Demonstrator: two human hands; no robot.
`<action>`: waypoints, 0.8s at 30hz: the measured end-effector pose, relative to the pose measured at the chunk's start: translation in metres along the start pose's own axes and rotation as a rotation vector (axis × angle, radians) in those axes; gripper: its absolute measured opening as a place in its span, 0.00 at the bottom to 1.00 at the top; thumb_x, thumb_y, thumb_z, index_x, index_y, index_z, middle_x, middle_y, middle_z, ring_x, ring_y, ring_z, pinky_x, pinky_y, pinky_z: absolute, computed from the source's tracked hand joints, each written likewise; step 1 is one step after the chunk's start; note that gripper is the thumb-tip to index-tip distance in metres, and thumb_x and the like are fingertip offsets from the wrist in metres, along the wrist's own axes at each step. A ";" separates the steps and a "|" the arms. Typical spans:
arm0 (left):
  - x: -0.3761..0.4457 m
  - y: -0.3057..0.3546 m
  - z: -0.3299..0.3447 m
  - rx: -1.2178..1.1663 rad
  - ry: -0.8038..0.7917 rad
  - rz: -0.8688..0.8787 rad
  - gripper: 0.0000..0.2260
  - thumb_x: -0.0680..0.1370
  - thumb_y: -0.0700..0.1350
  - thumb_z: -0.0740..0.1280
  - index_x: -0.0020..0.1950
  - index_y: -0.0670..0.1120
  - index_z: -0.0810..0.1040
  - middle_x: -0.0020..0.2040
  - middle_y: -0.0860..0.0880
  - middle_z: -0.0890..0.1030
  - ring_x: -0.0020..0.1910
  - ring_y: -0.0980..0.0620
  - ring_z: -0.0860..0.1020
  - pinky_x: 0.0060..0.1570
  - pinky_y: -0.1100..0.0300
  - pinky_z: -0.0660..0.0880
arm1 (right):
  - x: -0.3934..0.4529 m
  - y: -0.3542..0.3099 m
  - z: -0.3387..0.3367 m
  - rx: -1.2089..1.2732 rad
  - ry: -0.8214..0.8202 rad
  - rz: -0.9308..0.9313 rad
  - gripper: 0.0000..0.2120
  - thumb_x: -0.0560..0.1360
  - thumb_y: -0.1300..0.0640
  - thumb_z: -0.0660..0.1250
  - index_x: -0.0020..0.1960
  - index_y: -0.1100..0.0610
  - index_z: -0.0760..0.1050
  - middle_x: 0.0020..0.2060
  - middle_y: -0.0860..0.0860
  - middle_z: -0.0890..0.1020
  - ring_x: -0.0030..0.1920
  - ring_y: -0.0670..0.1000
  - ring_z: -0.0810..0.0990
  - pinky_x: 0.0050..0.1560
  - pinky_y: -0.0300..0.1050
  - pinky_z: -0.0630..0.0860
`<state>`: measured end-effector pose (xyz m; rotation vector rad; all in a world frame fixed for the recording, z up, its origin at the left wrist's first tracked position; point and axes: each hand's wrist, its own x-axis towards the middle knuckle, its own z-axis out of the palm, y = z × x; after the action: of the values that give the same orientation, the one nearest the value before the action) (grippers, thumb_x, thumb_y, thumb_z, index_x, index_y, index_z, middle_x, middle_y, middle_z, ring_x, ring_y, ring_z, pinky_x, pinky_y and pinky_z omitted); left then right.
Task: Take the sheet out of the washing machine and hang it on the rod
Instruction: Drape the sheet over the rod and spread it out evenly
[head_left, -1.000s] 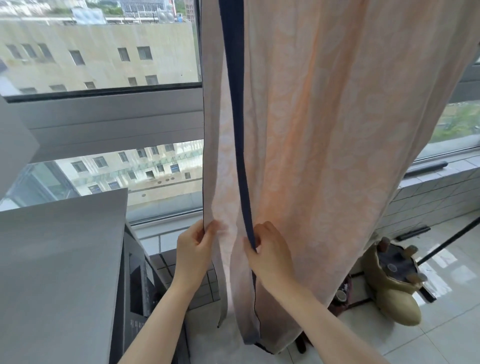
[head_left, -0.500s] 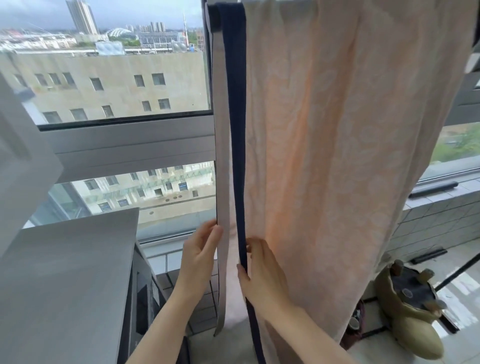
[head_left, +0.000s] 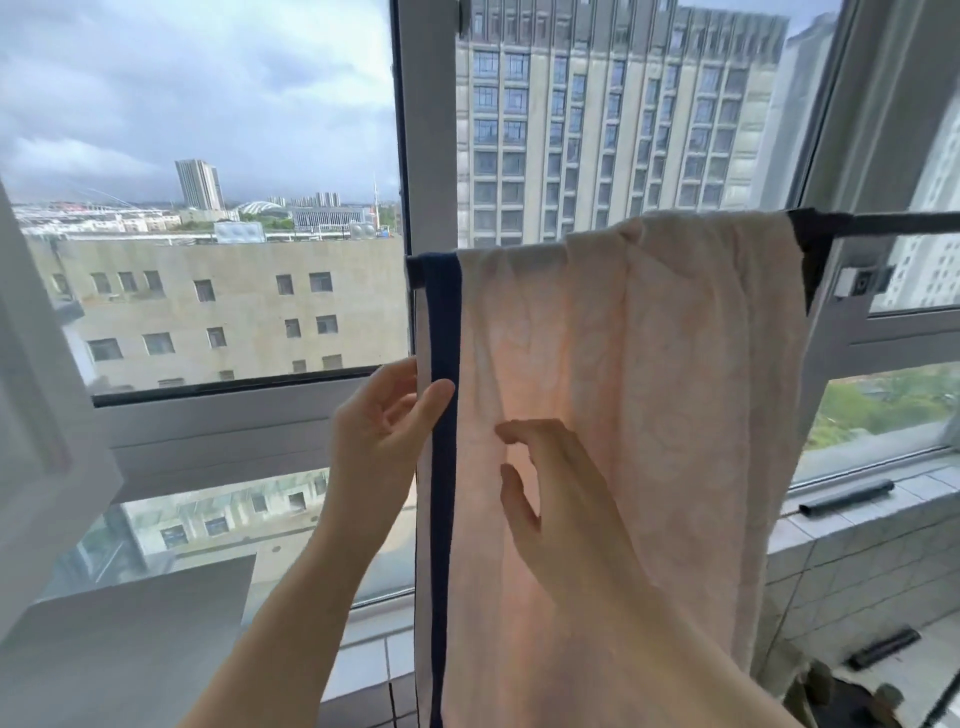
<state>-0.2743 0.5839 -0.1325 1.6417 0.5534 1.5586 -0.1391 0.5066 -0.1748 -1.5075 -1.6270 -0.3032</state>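
Sheet of pale pink, faintly patterned cloth hangs draped over a thin dark rod that runs across the window, its folds falling straight down and glowing where daylight comes through. A navy band edges the cloth on the side nearest the left hand, and another dark corner shows at the far end of the rod. The left hand's grip is loose: thumb and fingers are spread, with the thumb tip touching the navy band and the fingers curled just beside the hem, pinching nothing. The right hand hovers in front of the pink cloth, just right of the band, fingers parted and slightly bent; whether they touch the fabric cannot be told. Below the left forearm lies a smooth grey worktop.
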 end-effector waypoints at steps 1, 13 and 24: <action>0.008 0.006 0.002 0.001 0.018 0.026 0.07 0.77 0.40 0.69 0.52 0.49 0.81 0.45 0.56 0.85 0.45 0.59 0.83 0.45 0.69 0.77 | 0.012 0.000 -0.008 -0.029 0.048 -0.035 0.12 0.79 0.55 0.60 0.62 0.49 0.70 0.58 0.43 0.75 0.59 0.40 0.72 0.57 0.20 0.61; 0.067 0.055 0.000 0.150 0.061 0.151 0.04 0.76 0.39 0.70 0.48 0.47 0.81 0.41 0.53 0.84 0.37 0.57 0.82 0.42 0.66 0.78 | 0.119 0.006 -0.072 -0.297 0.191 -0.311 0.11 0.75 0.58 0.63 0.57 0.55 0.72 0.53 0.51 0.73 0.58 0.52 0.69 0.59 0.51 0.71; 0.074 0.056 0.006 0.287 0.060 0.146 0.03 0.75 0.39 0.71 0.42 0.45 0.81 0.40 0.47 0.84 0.36 0.54 0.83 0.38 0.69 0.76 | 0.159 0.036 -0.094 -0.598 0.078 -0.500 0.21 0.80 0.41 0.51 0.46 0.55 0.74 0.39 0.48 0.79 0.43 0.52 0.79 0.47 0.46 0.74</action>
<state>-0.2689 0.6063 -0.0426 1.8900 0.7314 1.6999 -0.0484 0.5593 -0.0182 -1.4461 -1.9341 -1.1946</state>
